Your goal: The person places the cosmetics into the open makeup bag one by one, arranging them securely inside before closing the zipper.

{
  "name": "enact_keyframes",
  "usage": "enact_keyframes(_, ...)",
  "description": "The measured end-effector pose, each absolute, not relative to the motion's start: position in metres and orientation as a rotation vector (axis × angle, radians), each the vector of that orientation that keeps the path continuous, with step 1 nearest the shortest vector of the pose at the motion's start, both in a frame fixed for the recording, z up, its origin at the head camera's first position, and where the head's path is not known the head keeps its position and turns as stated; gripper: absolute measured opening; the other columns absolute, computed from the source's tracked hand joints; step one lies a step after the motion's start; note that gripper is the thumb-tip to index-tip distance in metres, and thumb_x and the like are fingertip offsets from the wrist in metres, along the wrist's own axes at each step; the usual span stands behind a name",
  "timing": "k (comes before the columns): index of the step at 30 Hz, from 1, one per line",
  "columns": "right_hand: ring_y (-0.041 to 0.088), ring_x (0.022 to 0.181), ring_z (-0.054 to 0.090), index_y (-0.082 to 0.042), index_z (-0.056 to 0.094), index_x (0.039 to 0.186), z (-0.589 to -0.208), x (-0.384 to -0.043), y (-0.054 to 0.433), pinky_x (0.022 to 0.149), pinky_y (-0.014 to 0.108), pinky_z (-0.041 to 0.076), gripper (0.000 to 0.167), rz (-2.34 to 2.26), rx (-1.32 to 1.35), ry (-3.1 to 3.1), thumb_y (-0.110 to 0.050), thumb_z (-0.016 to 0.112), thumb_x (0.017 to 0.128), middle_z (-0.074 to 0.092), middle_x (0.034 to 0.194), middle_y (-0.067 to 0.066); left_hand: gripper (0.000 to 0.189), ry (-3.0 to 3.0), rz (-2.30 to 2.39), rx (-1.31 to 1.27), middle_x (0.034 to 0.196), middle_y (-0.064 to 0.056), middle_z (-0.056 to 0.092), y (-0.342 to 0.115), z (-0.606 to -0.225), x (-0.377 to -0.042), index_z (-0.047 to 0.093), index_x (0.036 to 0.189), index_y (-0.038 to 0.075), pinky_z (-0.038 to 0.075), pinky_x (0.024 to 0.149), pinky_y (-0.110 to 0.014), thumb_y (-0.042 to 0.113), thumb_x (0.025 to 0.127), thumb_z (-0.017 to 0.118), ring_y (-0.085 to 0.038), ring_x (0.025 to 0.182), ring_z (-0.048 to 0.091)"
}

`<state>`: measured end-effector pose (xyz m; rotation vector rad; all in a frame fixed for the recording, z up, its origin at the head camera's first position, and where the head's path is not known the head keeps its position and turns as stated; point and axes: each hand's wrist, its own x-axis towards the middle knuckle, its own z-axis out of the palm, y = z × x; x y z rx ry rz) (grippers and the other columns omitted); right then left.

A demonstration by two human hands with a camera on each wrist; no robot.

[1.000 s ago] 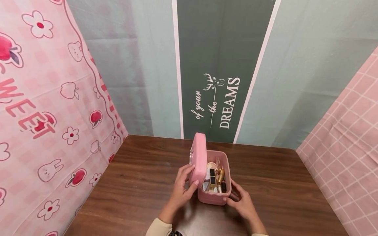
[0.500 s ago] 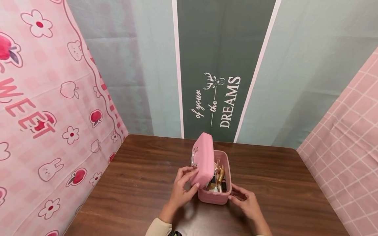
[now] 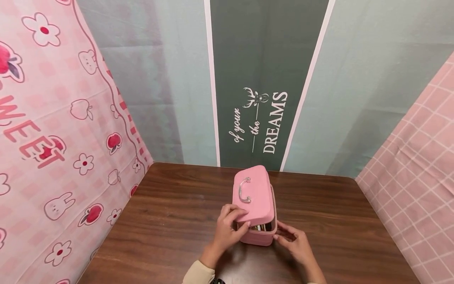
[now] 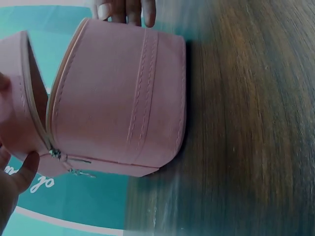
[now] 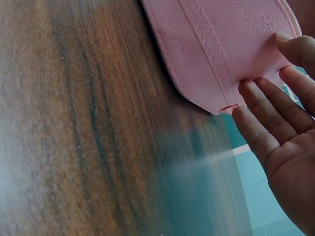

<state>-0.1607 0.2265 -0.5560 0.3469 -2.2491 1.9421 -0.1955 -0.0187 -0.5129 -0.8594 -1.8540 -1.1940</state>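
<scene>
A pink makeup case (image 3: 257, 238) stands on the table, its lid (image 3: 253, 193) tilted partway over the box with a gap at the near end. Silver cosmetic tubes and other items (image 3: 262, 227) show only in that gap. My left hand (image 3: 226, 230) holds the lid's near left corner between thumb and fingers. At the case's near right side, my right hand (image 3: 297, 244) rests its fingertips and thumb on the wall, fingers mostly straight in the right wrist view. A zipper pull (image 4: 55, 153) hangs beside the hinge-side gap in the left wrist view.
The brown wooden table (image 3: 170, 221) extends around the case. Behind it hangs a green and grey-blue cloth (image 3: 269, 51). Pink patterned cloths hang at the left (image 3: 71, 130) and right (image 3: 425, 157).
The lid has swung rightward and down from nearly upright, covering most of the contents and bringing its handle into view. My left hand moved right with it. My right hand shifted slightly along the wall.
</scene>
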Motion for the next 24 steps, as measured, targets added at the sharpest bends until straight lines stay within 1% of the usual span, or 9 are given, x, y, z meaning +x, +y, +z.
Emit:
enact_keyframes(2,0.02,0.088,0.065,0.014,0.058,0.113,-0.556,-0.161,0.226,0.071,0.029,0.052,0.042,1.932,0.322,-2.258,0.007,0.072,0.074,0.061,0.107,0.027,0.025,-1.857,-1.174,-0.881,0.095,-0.004,0.055,-0.015,-0.513,-0.196,0.069,0.094,0.01,0.042,0.076,-0.026,0.014,0.07,0.076,-0.02,0.087,0.05)
enact_keyframes(8,0.017,0.085,0.065,0.013,0.06,0.109,-0.555,-0.161,0.223,0.07,0.027,0.052,0.04,1.901,0.234,-2.278,0.006,0.074,0.073,0.065,0.099,0.02,0.021,-1.84,-1.135,-0.953,0.094,-0.007,0.056,-0.01,-0.516,-0.198,0.069,0.085,0.01,0.045,0.077,-0.027,0.009,0.065,0.078,-0.021,0.088,0.052)
enact_keyframes(12,0.015,0.084,0.065,0.015,0.059,0.109,-0.553,-0.16,0.222,0.07,0.026,0.051,0.04,1.913,0.198,-2.264,0.009,0.073,0.072,0.065,0.098,0.023,0.02,-1.826,-1.145,-0.976,0.093,-0.007,0.057,-0.01,-0.519,-0.199,0.069,0.083,0.01,0.044,0.079,-0.026,0.007,0.065,0.077,-0.021,0.088,0.053)
enact_keyframes(15,0.015,0.084,0.065,0.015,0.058,0.11,-0.553,-0.16,0.222,0.07,0.025,0.051,0.041,1.915,0.186,-2.268,0.009,0.073,0.072,0.064,0.099,0.024,0.02,-1.82,-1.146,-0.986,0.093,-0.008,0.057,-0.011,-0.519,-0.2,0.069,0.083,0.009,0.044,0.079,-0.026,0.007,0.065,0.077,-0.021,0.088,0.054)
enact_keyframes(18,0.023,0.087,0.065,0.011,0.06,0.109,-0.539,-0.154,0.22,0.072,0.031,0.052,0.04,1.817,0.176,-2.345,0.006,0.074,0.072,0.065,0.101,0.021,0.023,-1.811,-1.166,-0.97,0.093,-0.009,0.059,-0.014,-0.517,-0.199,0.068,0.087,0.008,0.045,0.08,-0.027,0.008,0.065,0.076,-0.022,0.089,0.056)
enact_keyframes(22,0.028,0.089,0.064,0.003,0.064,0.106,-0.526,-0.151,0.225,0.075,0.035,0.051,0.036,1.495,0.258,-2.427,0.005,0.075,0.072,0.066,0.102,0.013,0.031,-1.793,-1.208,-0.896,0.094,-0.011,0.062,-0.022,-0.517,-0.194,0.066,0.093,0.003,0.047,0.079,-0.029,0.004,0.063,0.074,-0.026,0.089,0.058)
enact_keyframes(24,0.027,0.086,0.064,0.003,0.064,0.105,-0.525,-0.154,0.228,0.074,0.032,0.051,0.035,1.346,0.311,-2.392,0.007,0.074,0.072,0.067,0.1,0.012,0.032,-1.803,-1.234,-0.844,0.094,-0.011,0.062,-0.026,-0.519,-0.193,0.066,0.095,0.002,0.048,0.078,-0.028,0.0,0.063,0.072,-0.026,0.089,0.059)
